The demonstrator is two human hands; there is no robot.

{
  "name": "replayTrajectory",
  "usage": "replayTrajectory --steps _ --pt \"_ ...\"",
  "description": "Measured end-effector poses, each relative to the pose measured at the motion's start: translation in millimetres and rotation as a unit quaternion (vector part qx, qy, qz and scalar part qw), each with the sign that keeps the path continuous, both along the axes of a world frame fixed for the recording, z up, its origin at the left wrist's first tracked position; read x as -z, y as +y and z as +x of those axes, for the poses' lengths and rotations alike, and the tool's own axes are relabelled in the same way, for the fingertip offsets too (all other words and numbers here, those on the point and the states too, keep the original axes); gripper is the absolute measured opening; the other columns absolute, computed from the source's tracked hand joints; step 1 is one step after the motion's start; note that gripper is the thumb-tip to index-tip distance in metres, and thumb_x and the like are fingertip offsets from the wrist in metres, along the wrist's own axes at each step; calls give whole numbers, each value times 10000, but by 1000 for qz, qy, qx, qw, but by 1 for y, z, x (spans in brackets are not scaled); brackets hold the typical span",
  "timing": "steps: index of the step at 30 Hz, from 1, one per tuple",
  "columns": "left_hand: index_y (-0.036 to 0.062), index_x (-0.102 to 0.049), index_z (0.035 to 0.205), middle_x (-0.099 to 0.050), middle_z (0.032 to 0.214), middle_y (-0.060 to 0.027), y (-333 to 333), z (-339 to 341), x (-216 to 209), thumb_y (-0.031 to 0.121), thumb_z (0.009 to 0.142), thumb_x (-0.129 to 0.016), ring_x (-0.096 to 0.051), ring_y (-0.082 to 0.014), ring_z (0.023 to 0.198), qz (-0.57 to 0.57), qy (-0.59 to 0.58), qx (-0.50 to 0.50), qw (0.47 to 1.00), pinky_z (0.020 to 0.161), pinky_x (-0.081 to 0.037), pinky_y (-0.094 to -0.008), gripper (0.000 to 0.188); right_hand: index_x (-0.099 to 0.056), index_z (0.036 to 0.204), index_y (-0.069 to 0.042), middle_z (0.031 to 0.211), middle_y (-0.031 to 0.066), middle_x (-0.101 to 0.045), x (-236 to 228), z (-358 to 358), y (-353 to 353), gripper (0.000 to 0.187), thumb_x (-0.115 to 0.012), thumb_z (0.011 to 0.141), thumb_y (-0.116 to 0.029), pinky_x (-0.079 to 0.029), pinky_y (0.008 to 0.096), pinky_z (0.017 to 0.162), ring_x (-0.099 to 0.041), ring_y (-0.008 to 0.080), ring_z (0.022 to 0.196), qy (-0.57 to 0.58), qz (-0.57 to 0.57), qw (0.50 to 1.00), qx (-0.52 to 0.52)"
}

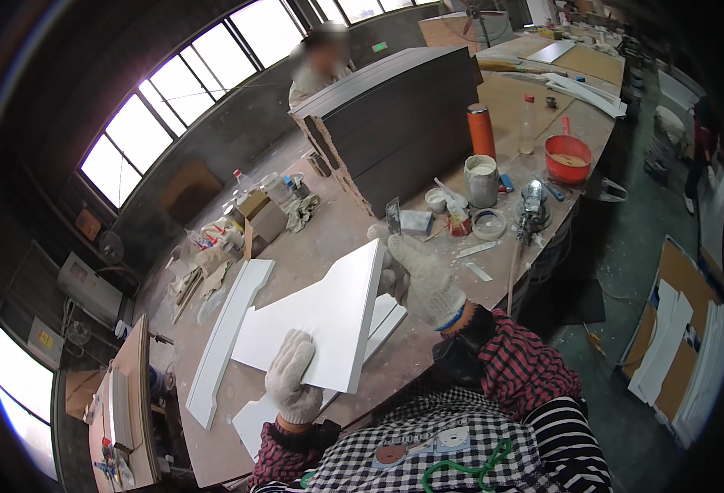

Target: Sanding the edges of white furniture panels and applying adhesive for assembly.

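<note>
A white panel [317, 316] with a notched, stepped outline is tilted up over the workbench [427, 353]. My left hand [292, 378], in a pale knit glove, grips it near its lower edge, fingers laid on its face and thumb hidden. At the panel's right edge is my gloved right hand [429, 283], its fingers curled and partly hidden behind the edge. From those fingers rises the dark blade of a putty knife [393, 216]; its handle is out of sight within the hand. More white boards [385, 324] lie beneath the panel, and a long white strip [229, 345] lies left of it.
A tall stack of dark panels [395, 123] stands ahead, with a person [321, 70] behind it. To the right are a grey can [482, 181], an orange flask [481, 130], a red pan [567, 160] and a power tool [533, 205]. Cardboard boxes [265, 220] sit at far left.
</note>
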State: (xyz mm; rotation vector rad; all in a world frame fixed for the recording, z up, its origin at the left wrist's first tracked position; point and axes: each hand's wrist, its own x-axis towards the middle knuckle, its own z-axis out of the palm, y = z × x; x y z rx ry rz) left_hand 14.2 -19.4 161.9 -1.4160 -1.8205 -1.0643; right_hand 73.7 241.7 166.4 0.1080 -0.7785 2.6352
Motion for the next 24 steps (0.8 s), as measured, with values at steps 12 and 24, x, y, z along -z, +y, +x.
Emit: replayTrajectory --steps 12,24 --pt "-64 -645 1014 -702 1019 -235 1 9 -6 72 827 -708 -704 -424 989 -15 -26 11 999 988 -512 -505 241 -640 1220 -41 958 17 -679 -14 10 -6 335 -606 1033 -318 -539 265 667 -653 122 779 -18 67 998 12" --pt "-50 -643 1155 -695 1162 -263 -27 -1 -5 60 837 -765 -694 -406 1089 39 -49 38 997 1021 -500 -512 358 -598 1205 -19 814 21 -616 -19 1 -18 349 -538 1066 -333 -567 311 685 -618 139 683 -5 2 998 -62"
